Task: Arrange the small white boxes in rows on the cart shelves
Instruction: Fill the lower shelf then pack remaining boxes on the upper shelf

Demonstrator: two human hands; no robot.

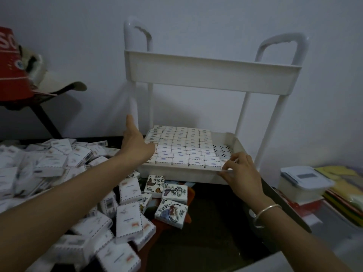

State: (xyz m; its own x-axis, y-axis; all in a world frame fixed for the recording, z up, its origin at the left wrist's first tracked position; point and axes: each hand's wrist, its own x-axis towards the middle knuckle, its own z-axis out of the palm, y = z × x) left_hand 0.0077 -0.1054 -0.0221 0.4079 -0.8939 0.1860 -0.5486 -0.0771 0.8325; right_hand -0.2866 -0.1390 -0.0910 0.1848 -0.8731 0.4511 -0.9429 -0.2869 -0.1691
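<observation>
A white two-tier cart (214, 73) stands against the wall. Its lower shelf (182, 172) holds small white boxes (182, 148) packed in several rows; a bare dotted patch (222, 149) shows at the right. My left hand (135, 142) rests at the shelf's left edge against the rows, thumb raised, fingers hidden behind the boxes. My right hand (240, 173) pinches a small white box (225, 163) at the front right corner of the shelf. The upper shelf's inside is hidden.
A big heap of loose white boxes (59, 173) covers the left. Three boxes with drawn pictures (170, 199) lie under the cart's front. A lidded plastic container (304, 181) and coloured papers (341, 185) sit right. A red item on a dark stand (11, 69) is far left.
</observation>
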